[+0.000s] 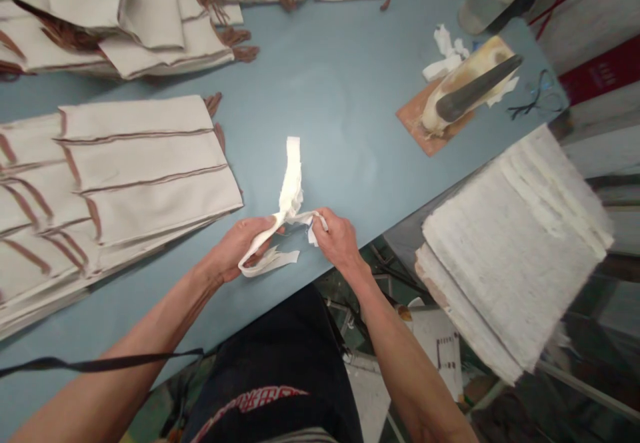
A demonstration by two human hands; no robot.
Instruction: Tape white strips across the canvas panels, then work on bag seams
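Near the front edge of the blue table, a long cream strip of cloth (291,183) runs between my two hands. My left hand (245,246) is closed around the strip, which bends in a loop below the fingers, its loose end pointing right. With bent fingers my right hand (336,235) grips a thin, ragged part of the same strip. The strip's upper end lies on the table beyond both hands. Part of what the right fingers hold is hidden.
Stacked cream fabric pieces (150,156) with brown edging lie at left, with more piled behind. On the right, a dark-handled tool (477,89) sits on a brown board (435,139) beside white scraps (445,56). Thick grey-white slabs (520,249) stand beyond the table's right edge.
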